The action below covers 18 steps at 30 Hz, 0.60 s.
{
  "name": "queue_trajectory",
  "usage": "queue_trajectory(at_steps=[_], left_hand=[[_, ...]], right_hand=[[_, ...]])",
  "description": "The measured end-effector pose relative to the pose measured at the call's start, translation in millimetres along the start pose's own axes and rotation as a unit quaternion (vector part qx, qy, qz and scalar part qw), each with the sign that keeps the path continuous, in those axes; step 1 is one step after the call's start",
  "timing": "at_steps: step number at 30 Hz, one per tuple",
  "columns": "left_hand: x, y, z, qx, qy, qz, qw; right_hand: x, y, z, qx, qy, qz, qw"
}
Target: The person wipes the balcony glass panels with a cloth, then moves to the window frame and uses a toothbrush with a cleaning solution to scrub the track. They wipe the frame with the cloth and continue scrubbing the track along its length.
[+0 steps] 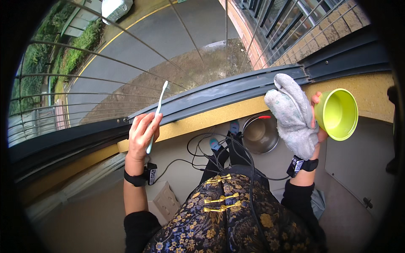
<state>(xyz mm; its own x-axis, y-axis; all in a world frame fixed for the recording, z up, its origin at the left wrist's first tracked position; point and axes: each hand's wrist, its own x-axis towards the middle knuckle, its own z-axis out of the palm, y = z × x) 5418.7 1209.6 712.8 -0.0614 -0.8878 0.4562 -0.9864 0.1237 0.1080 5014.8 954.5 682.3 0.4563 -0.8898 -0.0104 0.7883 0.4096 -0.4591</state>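
Nearest the viewer, a dark jacket [230, 219] patterned with gold flowers and fastened by gold clasps fills the lower centre, with black cables [219, 147] looping across it. Both forearms rise from the lower edge, each with a black wristband. Beyond the jacket, on the floor, stands a metal pot [259, 135], to the left of the right hand. The left hand [142, 134], at centre left, has its fingers curled closed around the lower handle of a white toothbrush [157, 114], which stands nearly upright with its bristle head at the top, against the window frame [202, 99]. The right hand [315, 126], at right, grips two things at once: a grey cloth [291, 111] draped over the fingers and hanging to the left, and a lime-green cup [337, 114] pinched at its rim by the thumb, its open mouth turned toward the viewer. Farther off, the frame's dark rail runs left to right. Farthest, through the glass, lie thin bars, a paved road [168, 38] and a brick wall [253, 38].
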Motion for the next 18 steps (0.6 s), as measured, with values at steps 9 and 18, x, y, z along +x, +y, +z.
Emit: queue_trajectory(at_steps=[9, 18], left_hand=[[34, 15, 47, -0.042, 0.041, -0.060, 0.996], [11, 29, 56, -0.053, 0.047, -0.088, 0.994]], right_hand=[[-16, -28, -33, 0.035, -0.046, 0.016, 0.998], [-37, -10, -43, 0.090, -0.096, -0.007, 0.991]])
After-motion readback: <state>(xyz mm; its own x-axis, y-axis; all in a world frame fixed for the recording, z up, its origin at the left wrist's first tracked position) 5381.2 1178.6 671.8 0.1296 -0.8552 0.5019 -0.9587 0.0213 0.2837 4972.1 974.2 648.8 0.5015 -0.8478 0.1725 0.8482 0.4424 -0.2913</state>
